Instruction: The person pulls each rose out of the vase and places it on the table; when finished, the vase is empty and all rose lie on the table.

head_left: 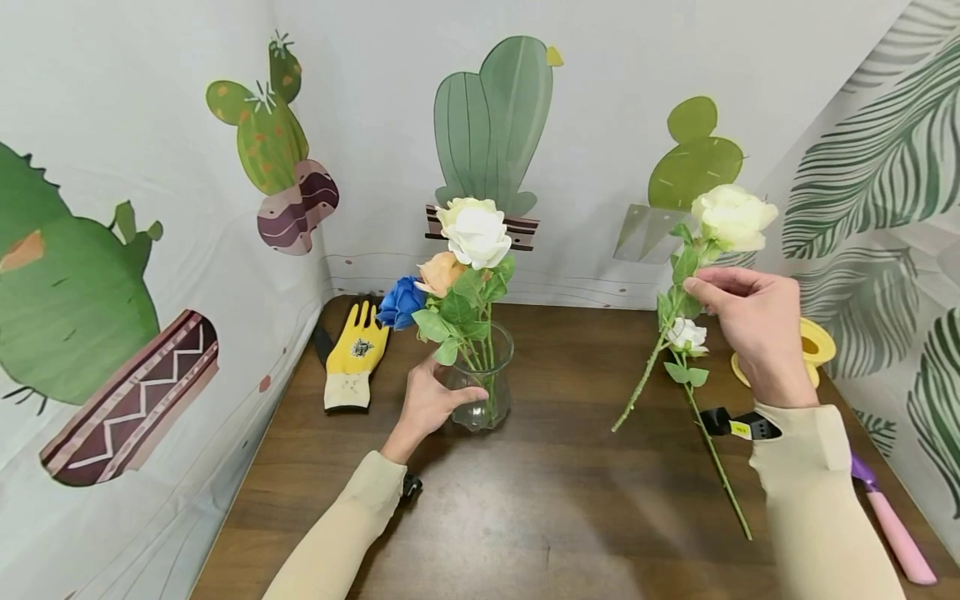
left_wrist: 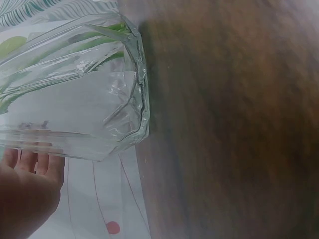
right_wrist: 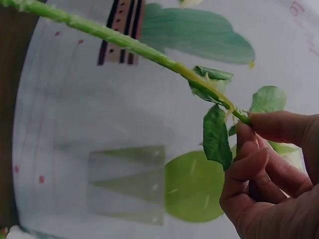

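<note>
A clear glass vase (head_left: 501, 400) stands on the table, holding a white rose (head_left: 474, 233), a peach rose (head_left: 441, 272) and a blue rose (head_left: 401, 302). My left hand (head_left: 431, 402) grips the vase from the left, thumb across its front; the left wrist view has the fingers (left_wrist: 55, 169) against the glass. Above the table at the right, my right hand (head_left: 757, 312) pinches the stem (right_wrist: 149, 52) of a cream rose (head_left: 733, 218) just under its bloom, stem slanting down to the left. Below that hand a smaller white rose (head_left: 687, 335) lies on the table.
A yellow work glove (head_left: 356, 354) lies at the back left of the wooden table (head_left: 570, 500). At the right are a yellow ring-shaped object (head_left: 821, 342), partly hidden by my right wrist, and a tool with a pink handle (head_left: 900, 533). Printed wall sheets close off the back and sides.
</note>
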